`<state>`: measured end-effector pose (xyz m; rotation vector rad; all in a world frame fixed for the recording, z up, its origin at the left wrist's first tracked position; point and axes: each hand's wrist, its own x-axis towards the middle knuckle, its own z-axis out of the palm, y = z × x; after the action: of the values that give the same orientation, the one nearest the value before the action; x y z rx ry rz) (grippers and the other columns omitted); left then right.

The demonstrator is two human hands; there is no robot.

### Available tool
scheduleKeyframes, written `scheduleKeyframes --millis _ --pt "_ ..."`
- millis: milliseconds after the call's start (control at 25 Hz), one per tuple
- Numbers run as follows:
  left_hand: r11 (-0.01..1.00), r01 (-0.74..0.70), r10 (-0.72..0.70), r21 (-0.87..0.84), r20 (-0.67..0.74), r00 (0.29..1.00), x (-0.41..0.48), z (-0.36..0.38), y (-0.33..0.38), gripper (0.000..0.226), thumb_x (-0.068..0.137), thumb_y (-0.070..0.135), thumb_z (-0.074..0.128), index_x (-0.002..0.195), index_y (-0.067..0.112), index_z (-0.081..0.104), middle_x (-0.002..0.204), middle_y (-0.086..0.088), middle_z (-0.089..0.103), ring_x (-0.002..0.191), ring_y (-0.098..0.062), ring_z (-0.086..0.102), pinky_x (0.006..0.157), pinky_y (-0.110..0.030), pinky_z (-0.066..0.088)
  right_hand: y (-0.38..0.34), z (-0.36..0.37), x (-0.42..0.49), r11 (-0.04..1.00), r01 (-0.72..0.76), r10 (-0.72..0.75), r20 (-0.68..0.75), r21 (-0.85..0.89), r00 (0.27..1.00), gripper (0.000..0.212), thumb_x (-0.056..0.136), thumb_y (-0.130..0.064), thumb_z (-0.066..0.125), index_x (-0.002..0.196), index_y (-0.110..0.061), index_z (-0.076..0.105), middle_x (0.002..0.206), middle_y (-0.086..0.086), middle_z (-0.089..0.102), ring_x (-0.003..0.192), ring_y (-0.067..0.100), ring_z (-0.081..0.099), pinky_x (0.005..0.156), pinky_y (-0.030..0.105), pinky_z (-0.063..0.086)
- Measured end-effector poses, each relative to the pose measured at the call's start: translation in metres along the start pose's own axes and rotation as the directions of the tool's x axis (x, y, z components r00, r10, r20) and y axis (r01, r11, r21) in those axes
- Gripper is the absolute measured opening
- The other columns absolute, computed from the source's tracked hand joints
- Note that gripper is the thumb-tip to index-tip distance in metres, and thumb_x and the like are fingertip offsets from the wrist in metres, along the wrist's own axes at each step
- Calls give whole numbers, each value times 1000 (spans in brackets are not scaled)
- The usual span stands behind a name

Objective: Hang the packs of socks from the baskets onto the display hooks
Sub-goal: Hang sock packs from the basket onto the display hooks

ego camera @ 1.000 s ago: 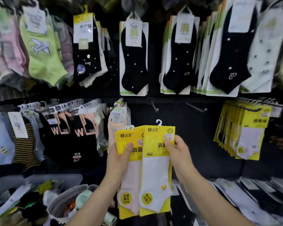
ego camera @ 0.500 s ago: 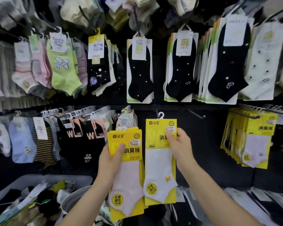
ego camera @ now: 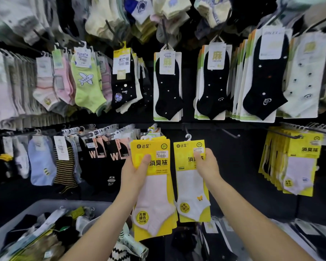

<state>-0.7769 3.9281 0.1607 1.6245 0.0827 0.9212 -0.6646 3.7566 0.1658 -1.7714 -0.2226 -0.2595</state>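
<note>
Left hand (ego camera: 137,172): grasps a stack of pink packs (ego camera: 154,189); the thumb lies on the front of the yellow card and the fingers are hidden behind it.
Right hand (ego camera: 205,164): pinches the white pack (ego camera: 190,185) at the right edge of its card, thumb on the front.
Pink packs: several yellow cards fanned slightly, upright, in front of the lower row; the front one carries a pink sock.
White pack: a single yellow card with a white sock, upright, just right of the pink packs and apart from them.
Hanger (ego camera: 188,137): white, on top of the white pack, just under a short dark peg (ego camera: 185,129); whether they touch cannot be told.
Long peg (ego camera: 231,134): bare, sticks out of the dark wall to the right of the white pack.
Hung packs (ego camera: 297,161): same yellow kind, already on a hook at far right.
Bin (ego camera: 45,204): grey, lower left, with mixed socks inside.
Upper rows: black, green and pale socks hang above.
</note>
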Motion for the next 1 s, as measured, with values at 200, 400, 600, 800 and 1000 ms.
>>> scheduleKeyframes --millis 200,400,600,800,1000 --pt "1000 -12 12 -17 16 1000 -10 10 2 4 88 31 58 91 31 60 88 14 68 81 3 64 61 -6 48 -1 -5 -26 984 178 -176 -128 8 976 27 88 -44 55 103 -22 52 105 1 56 100 19 53 83 34 44" --pt "995 -17 25 -94 87 996 -24 41 3 12 90 22 58 93 29 66 85 14 71 81 1 68 62 -10 50 -19 2 -49 976 202 -209 79 87 975 38 71 -45 75 84 -17 51 78 1 58 68 11 52 62 31 46" --pt "969 -63 123 -238 248 961 -25 59 8 47 96 20 40 91 61 61 92 23 71 87 -2 68 70 -17 54 -8 -17 -34 977 132 -129 -27 169 991 26 76 -30 74 80 -14 54 78 6 65 71 22 61 64 37 50" --pt "976 -73 125 -206 253 960 -20 63 -6 28 88 10 59 99 35 62 94 18 72 90 -2 68 69 -13 51 -8 -29 -27 971 100 -108 28 218 994 30 77 -28 75 94 -11 56 94 13 68 82 21 64 73 41 53" --pt "995 -46 66 -86 249 966 -21 67 -21 19 85 16 64 96 28 56 83 21 70 81 10 65 62 -6 47 -35 -38 -15 931 360 -349 142 -59 926 3 85 -27 65 82 -28 65 94 -4 62 81 5 55 73 24 46"
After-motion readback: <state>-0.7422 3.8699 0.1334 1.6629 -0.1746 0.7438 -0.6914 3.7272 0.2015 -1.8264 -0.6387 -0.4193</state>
